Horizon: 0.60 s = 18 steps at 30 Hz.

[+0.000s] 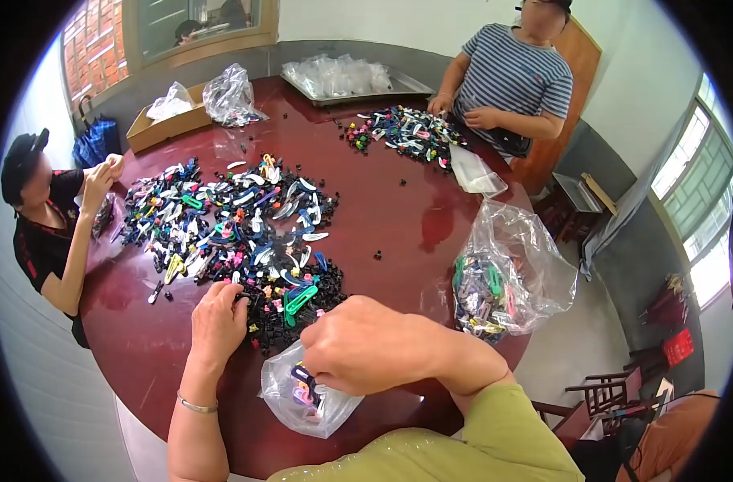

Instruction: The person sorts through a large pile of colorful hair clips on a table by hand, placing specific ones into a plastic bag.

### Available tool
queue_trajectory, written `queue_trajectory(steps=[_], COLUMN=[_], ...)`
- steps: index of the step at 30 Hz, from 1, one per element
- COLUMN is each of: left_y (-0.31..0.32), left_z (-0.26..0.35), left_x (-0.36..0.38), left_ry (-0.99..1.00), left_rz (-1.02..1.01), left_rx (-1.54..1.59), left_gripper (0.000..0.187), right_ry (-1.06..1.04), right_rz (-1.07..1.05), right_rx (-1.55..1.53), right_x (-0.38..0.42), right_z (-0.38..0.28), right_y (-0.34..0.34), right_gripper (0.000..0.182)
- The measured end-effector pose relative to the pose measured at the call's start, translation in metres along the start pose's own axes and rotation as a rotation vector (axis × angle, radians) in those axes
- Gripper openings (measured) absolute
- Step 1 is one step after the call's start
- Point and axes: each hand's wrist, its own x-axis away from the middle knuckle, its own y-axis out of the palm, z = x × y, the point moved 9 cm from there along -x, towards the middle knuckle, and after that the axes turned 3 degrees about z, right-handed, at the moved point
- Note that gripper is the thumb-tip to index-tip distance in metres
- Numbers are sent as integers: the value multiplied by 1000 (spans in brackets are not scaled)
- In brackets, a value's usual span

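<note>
My left hand rests at the near edge of a large pile of hair clips, its fingers curled by small black clips. What they pinch is too small to make out. My right hand is closed above the mouth of a clear plastic bag, and its fingertips are turned out of sight. Inside that bag lie several hair clips, pink, white and dark blue. A long green snap clip lies on the pile between my hands.
On the red table, a bulging clear bag of clips stands right. A second clip pile lies before a person in stripes. Another person sits left. Behind are a cardboard box and a tray of plastic bags.
</note>
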Motion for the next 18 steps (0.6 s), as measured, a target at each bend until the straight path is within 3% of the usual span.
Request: queue_trajectory(steps=[2, 5, 7, 9, 12, 15, 18], left_y=[0, 0, 1, 1, 2, 2, 3], left_z=[-1, -2, -2, -2, -3, -2, -2], left_x=[-1, -2, 0, -1, -1, -1, -1], left_ry=[-27, -47, -55, -53, -59, -74, -71], left_rz=[-24, -40, -39, -35, -44, -58, -63], left_rx=[17, 33, 38, 36, 39, 35, 33], left_gripper=[17, 17, 17, 17, 17, 18, 18], right_ry=[46, 15, 157, 346, 449, 475, 468], right_rz=[-52, 183, 356, 368, 235, 160, 142], right_rx=[83, -281, -347, -131, 48, -59, -100], right_x=[-4, -9, -12, -15, -16, -18, -19], right_z=[2, 17, 51, 88, 125, 135, 137], right_y=[10, -8, -14, -2, 44, 59, 59], right_gripper=[11, 11, 13, 17, 23, 26, 17])
